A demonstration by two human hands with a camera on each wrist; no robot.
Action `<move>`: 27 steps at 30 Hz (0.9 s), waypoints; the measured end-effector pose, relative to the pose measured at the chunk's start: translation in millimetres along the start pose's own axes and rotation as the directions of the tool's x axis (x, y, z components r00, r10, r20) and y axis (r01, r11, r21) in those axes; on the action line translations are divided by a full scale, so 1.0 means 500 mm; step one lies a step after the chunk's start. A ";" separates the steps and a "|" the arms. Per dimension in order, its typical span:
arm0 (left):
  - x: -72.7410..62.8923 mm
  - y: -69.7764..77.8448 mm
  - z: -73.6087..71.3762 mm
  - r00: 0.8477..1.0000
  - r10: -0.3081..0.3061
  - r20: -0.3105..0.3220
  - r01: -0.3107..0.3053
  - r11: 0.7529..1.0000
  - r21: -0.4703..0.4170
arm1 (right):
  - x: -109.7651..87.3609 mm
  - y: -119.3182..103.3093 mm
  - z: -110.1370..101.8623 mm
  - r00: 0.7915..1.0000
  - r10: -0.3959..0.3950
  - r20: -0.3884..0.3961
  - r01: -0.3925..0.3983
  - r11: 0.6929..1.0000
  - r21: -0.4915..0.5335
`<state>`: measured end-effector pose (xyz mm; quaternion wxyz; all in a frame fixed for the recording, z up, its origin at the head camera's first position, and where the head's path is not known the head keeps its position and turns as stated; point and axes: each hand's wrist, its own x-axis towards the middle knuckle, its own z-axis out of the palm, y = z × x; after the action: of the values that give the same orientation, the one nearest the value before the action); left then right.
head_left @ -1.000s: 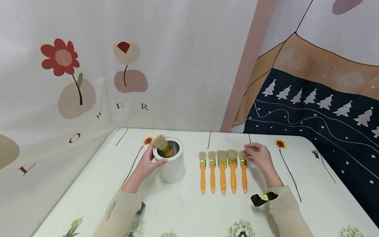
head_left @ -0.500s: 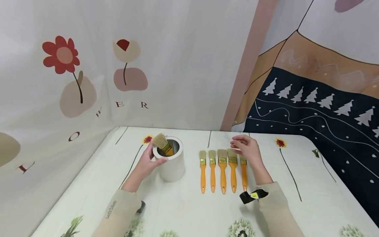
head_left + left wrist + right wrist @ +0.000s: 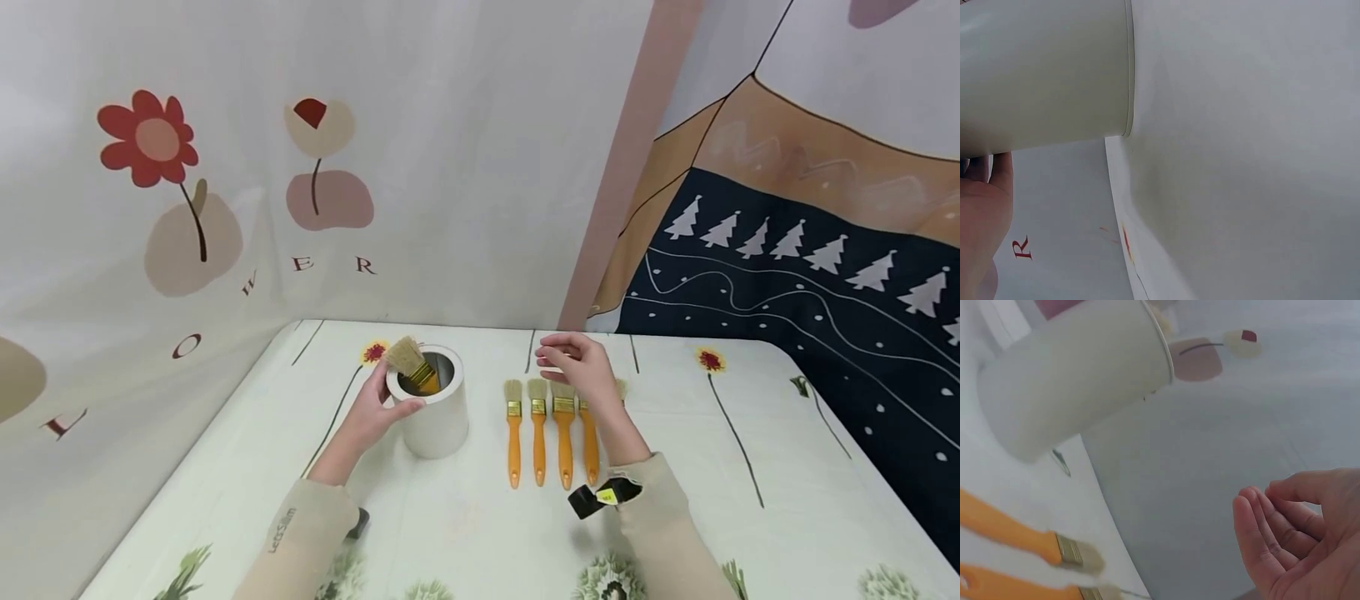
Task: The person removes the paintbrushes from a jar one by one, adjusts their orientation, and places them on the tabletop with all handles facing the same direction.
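Note:
A white cylindrical canister [image 3: 437, 429] stands upright on the table, with one paintbrush [image 3: 408, 357] leaning in it, bristles up over the rim. My left hand [image 3: 372, 415] holds the canister near its top, thumb on the near side; in the left wrist view the fingers touch its wall [image 3: 1047, 75]. Over the bristle ends of a row of paintbrushes [image 3: 565, 442] hovers my right hand [image 3: 581, 367]. Its fingers are loosely bent and hold nothing, as the right wrist view shows [image 3: 1297, 531]. That hand and forearm hide parts of the right-hand brushes.
Several orange-handled brushes lie side by side, handles toward me, right of the canister. A white cloth with printed flowers covers the table [image 3: 465, 533]. Behind it hangs a printed curtain [image 3: 465, 208], with a dark tree-patterned part [image 3: 787, 275] at the right.
My right hand has moved left across the tops of the brushes, from the rightmost one toward the middle. The left hand, the canister and the brush inside have stayed in place.

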<state>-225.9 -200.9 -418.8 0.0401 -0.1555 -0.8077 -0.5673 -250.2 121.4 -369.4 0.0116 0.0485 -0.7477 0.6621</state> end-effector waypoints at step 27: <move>0.003 -0.004 0.001 1.000 0.000 0.000 0.000 1.000 -0.015 | -0.013 -0.061 0.180 0.944 -0.193 0.268 0.182 0.981 0.066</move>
<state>-227.8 -201.0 -420.3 0.0389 -0.1555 -0.8034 -0.5735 -236.9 28.9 -350.9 -0.0298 0.2104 -0.7208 0.6598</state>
